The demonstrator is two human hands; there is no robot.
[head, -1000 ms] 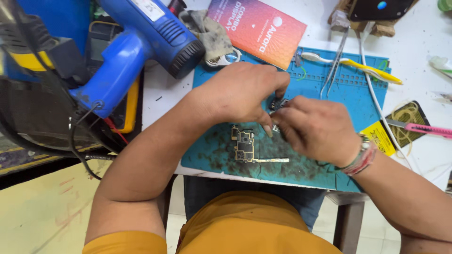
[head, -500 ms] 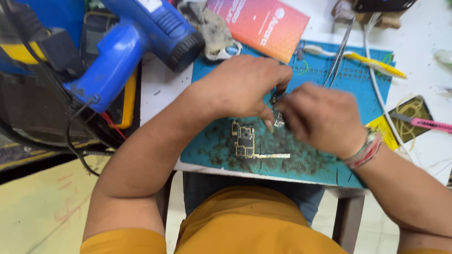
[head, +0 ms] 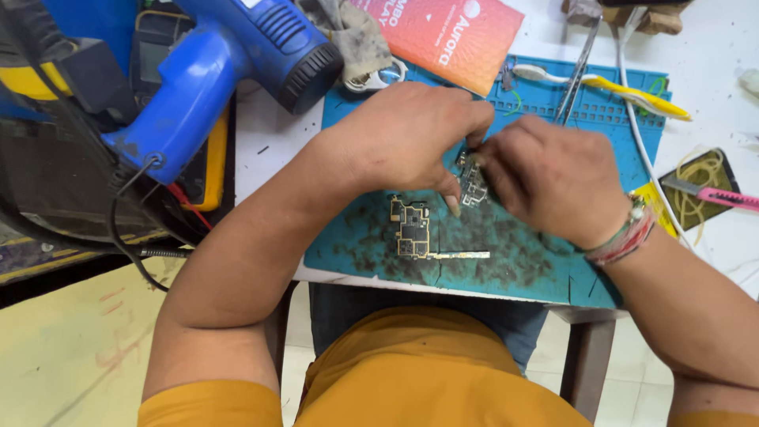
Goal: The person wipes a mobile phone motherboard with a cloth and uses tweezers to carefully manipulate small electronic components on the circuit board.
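While your left hand [head: 411, 142] and right hand [head: 553, 178] pinch the small circuit board [head: 473, 183] above the blue mat [head: 609, 119], fingers closed on it, grip edges only; it looks light, stiff, fragile
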